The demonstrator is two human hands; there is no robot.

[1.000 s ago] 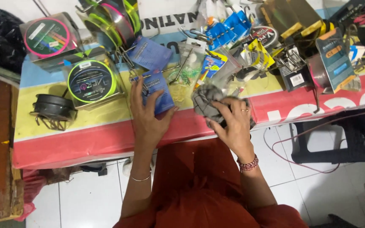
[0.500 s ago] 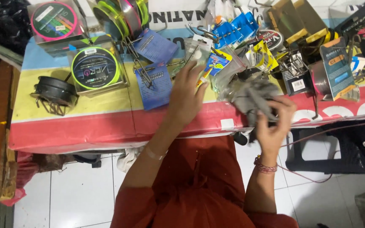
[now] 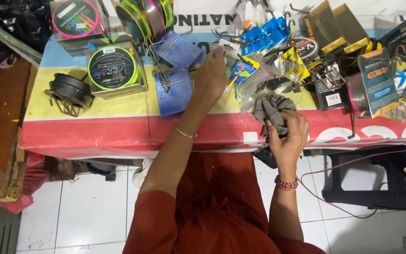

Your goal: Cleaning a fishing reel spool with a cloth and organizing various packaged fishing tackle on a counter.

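I'm seeing my right hand (image 3: 290, 136) clutching a crumpled grey cloth (image 3: 269, 109) at the table's (image 3: 95, 129) red front edge, left hand (image 3: 211, 75) lying open-fingered over clear packets (image 3: 252, 77), blue card (image 3: 174, 91) just left, boxed green line spool (image 3: 113, 69) beyond, white tiled floor (image 3: 85, 207) below.

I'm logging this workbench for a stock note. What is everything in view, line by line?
Grey cloth: one, crumpled, at the table's front edge, in the right hand.
Boxed line spool: one, black with yellow-green ring, table left.
Pink-rimmed spool box: one, back left corner.
Upright spools: several, yellow-green and pink, back centre-left.
Black reel part: one, far left of the table.
Blue card packets: two, centre-left, one behind the other.
Small tackle packets: many, blue and yellow, cluttered centre-right.
Table cover: one, yellow, red and blue banner.
Black stool: one, on the floor at right.
Left hand: reaching into the packets, bracelet on the wrist.
Right hand: gripping the cloth, beaded wristband.
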